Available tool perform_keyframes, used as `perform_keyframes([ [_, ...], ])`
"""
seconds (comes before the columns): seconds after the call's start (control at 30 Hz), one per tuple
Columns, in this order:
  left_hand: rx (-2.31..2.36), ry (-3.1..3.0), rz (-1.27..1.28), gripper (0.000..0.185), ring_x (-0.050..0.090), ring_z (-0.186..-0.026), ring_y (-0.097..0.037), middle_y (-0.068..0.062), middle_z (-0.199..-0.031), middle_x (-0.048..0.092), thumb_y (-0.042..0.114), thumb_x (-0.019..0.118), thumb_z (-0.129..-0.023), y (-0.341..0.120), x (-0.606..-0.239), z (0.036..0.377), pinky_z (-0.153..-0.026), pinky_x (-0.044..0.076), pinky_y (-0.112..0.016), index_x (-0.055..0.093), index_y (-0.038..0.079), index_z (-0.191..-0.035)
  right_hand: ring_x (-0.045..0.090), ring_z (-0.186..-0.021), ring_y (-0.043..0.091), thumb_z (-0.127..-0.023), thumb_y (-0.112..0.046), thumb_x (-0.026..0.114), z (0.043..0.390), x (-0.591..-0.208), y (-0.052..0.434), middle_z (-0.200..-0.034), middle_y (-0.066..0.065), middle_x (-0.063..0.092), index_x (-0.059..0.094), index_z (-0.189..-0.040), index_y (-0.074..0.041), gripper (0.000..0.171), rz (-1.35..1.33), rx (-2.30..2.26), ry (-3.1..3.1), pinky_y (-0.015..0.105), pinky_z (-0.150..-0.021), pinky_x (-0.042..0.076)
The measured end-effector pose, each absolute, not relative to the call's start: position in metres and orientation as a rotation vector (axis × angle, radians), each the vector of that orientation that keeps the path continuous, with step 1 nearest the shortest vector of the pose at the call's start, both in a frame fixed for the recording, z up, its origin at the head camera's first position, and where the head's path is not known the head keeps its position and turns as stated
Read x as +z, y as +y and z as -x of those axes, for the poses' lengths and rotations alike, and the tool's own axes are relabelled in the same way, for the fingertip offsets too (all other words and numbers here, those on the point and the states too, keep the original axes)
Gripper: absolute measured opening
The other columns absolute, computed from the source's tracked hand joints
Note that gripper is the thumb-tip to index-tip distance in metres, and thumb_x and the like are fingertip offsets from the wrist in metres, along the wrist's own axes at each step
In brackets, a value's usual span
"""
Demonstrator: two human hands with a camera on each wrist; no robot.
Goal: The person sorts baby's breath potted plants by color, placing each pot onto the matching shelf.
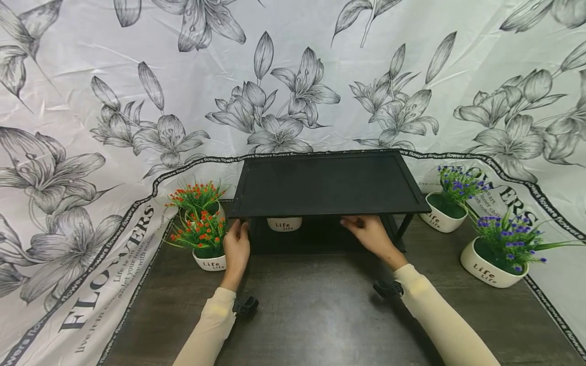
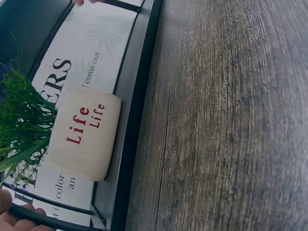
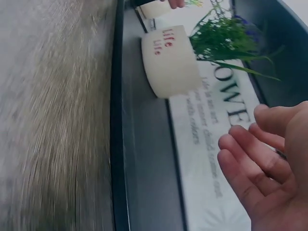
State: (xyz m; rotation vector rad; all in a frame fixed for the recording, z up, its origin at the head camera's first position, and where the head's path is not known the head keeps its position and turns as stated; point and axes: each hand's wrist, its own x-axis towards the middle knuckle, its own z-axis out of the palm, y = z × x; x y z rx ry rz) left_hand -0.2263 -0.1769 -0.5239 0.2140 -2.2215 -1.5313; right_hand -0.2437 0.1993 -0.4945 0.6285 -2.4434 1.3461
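The black shelf stands at the back of the dark wooden table, against the flower-printed cloth. Under its top board sits a white pot holding green stems with purple blooms; "Life" is printed on it twice in red. The left hand grips the shelf's front left corner post, fingers curled round it. The right hand reaches under the front edge right of the middle; in the right wrist view its fingers are loosely spread and hold nothing.

Left of the shelf stand two pots of orange-red flowers; the nearer one also reads "Life Life". Right of the shelf are two white pots of purple flowers, likewise lettered. The cloth bears "FLOWERS" in large black capitals, with smaller, partly unreadable lines beneath.
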Motion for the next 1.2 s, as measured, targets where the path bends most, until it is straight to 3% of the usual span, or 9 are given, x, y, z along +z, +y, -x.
perform_keyframes([
  [0.17,-1.531,-2.212,-0.213,0.043,0.069,-0.122,-0.046,-0.033,-0.136,0.067,0.016,0.056,-0.112,-0.176,-0.524,0.226,-0.1,0.056,-0.061,0.057,-0.008,-0.148,0.078,-0.09,0.023,-0.103,-0.006,0.071,0.224,-0.487,0.223,-0.102,0.012,0.081,0.079,-0.117,-0.005,0.017,-0.503,1.323,-2.495,0.02,-0.076,0.06],
  [0.43,-1.513,-2.222,-0.227,0.045,0.067,-0.125,-0.047,-0.034,-0.137,0.066,0.017,0.056,-0.112,-0.175,-0.527,0.226,-0.103,0.054,-0.062,0.055,-0.01,-0.149,0.078,-0.076,0.016,-0.103,-0.007,0.071,0.194,-0.488,0.265,-0.092,0.011,0.082,0.08,-0.112,-0.003,0.013,-0.37,1.218,-2.451,0.014,-0.066,0.056],
  [0.63,-1.495,-2.199,-0.228,0.045,0.069,-0.118,-0.047,-0.034,-0.133,0.068,0.016,0.058,-0.111,-0.176,-0.526,0.227,-0.098,0.056,-0.062,0.056,-0.011,-0.148,0.077,-0.075,0.017,-0.103,-0.01,0.071,0.172,-0.484,0.289,-0.091,0.01,0.082,0.08,-0.111,-0.007,0.012,-0.311,1.146,-2.437,0.013,-0.064,0.055],
  [0.93,-1.528,-2.203,-0.222,0.045,0.066,-0.126,-0.047,-0.034,-0.139,0.065,0.016,0.057,-0.112,-0.175,-0.524,0.226,-0.104,0.054,-0.062,0.056,-0.009,-0.149,0.072,-0.076,-0.007,-0.105,-0.011,0.07,0.143,-0.478,0.319,-0.092,0.014,0.081,0.079,-0.114,-0.003,0.015,-0.166,1.124,-2.431,0.011,-0.065,0.056],
  [1.2,-1.528,-2.206,-0.225,0.043,0.067,-0.125,-0.045,-0.032,-0.139,0.066,0.017,0.057,-0.112,-0.175,-0.523,0.225,-0.103,0.054,-0.062,0.058,-0.007,-0.148,0.069,-0.076,-0.016,-0.103,-0.011,0.072,0.122,-0.473,0.339,-0.088,-0.001,0.082,0.08,-0.112,-0.007,0.013,-0.075,1.052,-2.421,0.008,-0.065,0.054],
])
